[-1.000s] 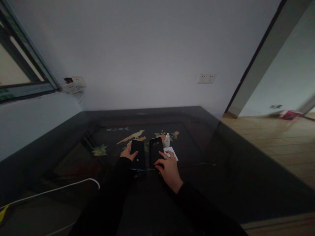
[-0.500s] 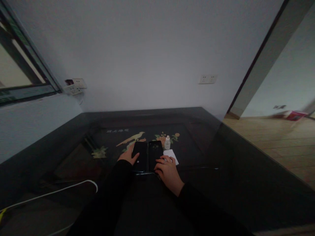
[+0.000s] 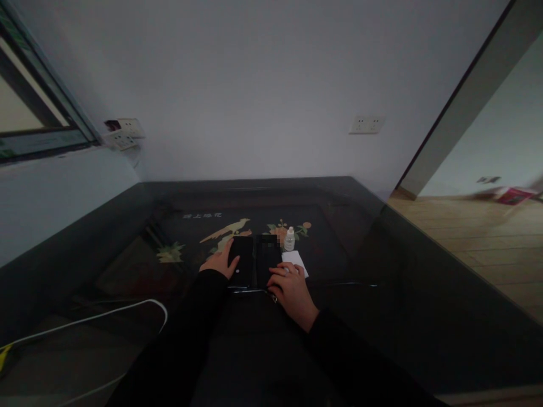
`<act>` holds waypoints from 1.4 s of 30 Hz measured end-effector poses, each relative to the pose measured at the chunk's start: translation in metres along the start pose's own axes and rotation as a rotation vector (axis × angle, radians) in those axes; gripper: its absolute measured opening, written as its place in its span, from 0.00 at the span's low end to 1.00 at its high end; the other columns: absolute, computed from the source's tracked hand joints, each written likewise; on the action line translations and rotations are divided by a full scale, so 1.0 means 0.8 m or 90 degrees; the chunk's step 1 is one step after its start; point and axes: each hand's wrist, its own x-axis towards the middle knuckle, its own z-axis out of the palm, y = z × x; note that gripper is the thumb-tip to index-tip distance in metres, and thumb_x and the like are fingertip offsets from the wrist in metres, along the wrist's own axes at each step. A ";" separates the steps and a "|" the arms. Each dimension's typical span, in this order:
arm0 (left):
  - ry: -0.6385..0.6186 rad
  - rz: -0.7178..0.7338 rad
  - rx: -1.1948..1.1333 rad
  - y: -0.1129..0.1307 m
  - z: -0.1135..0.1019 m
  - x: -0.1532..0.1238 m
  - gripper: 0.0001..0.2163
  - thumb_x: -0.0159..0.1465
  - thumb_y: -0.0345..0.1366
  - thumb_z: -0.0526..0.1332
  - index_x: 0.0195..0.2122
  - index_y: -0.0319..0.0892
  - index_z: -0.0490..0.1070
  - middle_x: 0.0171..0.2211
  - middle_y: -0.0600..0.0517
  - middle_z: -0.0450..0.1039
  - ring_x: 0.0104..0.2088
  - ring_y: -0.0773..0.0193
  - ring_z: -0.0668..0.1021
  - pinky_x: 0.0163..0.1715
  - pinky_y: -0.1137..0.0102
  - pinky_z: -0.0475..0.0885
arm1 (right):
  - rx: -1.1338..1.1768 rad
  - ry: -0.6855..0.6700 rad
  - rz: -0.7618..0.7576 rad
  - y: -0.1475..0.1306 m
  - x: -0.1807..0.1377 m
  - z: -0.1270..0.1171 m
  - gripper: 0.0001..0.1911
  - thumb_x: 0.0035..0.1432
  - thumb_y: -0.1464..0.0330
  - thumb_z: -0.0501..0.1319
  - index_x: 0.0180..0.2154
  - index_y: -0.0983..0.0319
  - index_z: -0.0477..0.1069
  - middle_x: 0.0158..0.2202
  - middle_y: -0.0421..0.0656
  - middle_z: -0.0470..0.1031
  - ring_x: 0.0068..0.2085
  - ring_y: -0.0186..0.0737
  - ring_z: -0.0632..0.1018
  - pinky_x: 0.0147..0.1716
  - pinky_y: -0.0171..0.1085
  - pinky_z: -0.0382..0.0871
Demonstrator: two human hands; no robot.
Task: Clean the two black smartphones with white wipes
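A black phone case [image 3: 242, 263] lies opened out like a book on the dark table, with two flat panels side by side. A small pale dot shows on its left panel. Gripping the left panel's outer edge is my left hand [image 3: 219, 263], thumb on top and fingers along the side. My right hand [image 3: 293, 291] bends its fingers over the lower right corner of the right panel, closed on it; what lies under the fingertips is hidden. A small shiny metal piece [image 3: 275, 299] is by the right thumb. Just beyond that hand are a white card [image 3: 296, 261] and a small clear dropper bottle [image 3: 289, 239].
The glossy dark table [image 3: 365, 328] carries a printed bird [image 3: 229, 227] and flowers. A white cable [image 3: 106, 312] loops at the left. Sockets [image 3: 367, 125] are on the wall behind, and a window [image 3: 34, 96] is at upper left.
The view has tilted slightly, so the table sits a little higher in the picture. Both hands stay on the phone case, with the right fingers shifted only slightly.
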 end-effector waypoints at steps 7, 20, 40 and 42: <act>0.029 -0.010 0.027 0.004 0.009 0.000 0.25 0.63 0.48 0.43 0.62 0.50 0.48 0.47 0.42 0.71 0.46 0.50 0.74 0.40 0.58 0.69 | -0.007 0.006 -0.004 0.000 -0.002 0.001 0.03 0.52 0.71 0.63 0.30 0.56 0.73 0.44 0.38 0.75 0.50 0.43 0.66 0.48 0.45 0.49; 0.065 0.017 -0.019 -0.010 0.016 0.005 0.24 0.63 0.47 0.45 0.59 0.47 0.55 0.49 0.43 0.69 0.49 0.51 0.72 0.46 0.60 0.66 | -0.014 0.014 -0.018 0.002 -0.002 0.002 0.03 0.52 0.71 0.63 0.29 0.56 0.73 0.41 0.37 0.75 0.49 0.41 0.67 0.49 0.44 0.50; 0.126 0.252 -0.291 0.050 0.011 -0.053 0.18 0.63 0.39 0.43 0.41 0.42 0.71 0.24 0.54 0.73 0.26 0.67 0.75 0.30 0.73 0.68 | 0.148 0.273 0.117 0.064 0.036 -0.052 0.10 0.58 0.66 0.53 0.37 0.63 0.71 0.37 0.46 0.75 0.39 0.40 0.74 0.38 0.38 0.65; 0.132 0.276 -0.281 0.052 0.017 -0.059 0.17 0.63 0.37 0.45 0.40 0.43 0.72 0.28 0.52 0.75 0.30 0.66 0.75 0.34 0.72 0.68 | 0.162 0.285 0.131 0.077 0.056 -0.057 0.11 0.57 0.65 0.55 0.39 0.64 0.69 0.36 0.46 0.75 0.37 0.39 0.75 0.36 0.36 0.66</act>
